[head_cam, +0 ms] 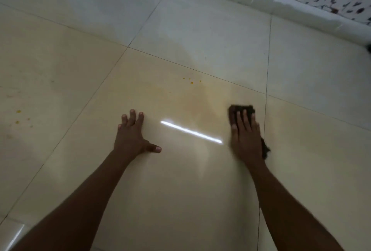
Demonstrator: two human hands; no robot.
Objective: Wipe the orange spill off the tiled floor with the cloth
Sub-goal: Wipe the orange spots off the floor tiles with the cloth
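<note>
While the left hand is lying flat and spread on the tiled floor at lower centre, probably propping the person's weight, the right hand is pressing straight fingers onto the one dark cloth at centre right, just beside a faint orange smear. Two clusters of drops are waiting: four specks above the smear, several spots at far left.

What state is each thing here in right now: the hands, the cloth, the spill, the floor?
Floor: glossy tiles, mirroring a light strip.
Spill: faint orange smear, with unwiped drops beyond it and at far left.
Cloth: dark, pinned to the floor, partly covered.
Left hand: flat on the floor, fingers spread, holding nothing.
Right hand: fingers straight, pressing on the cloth.
</note>
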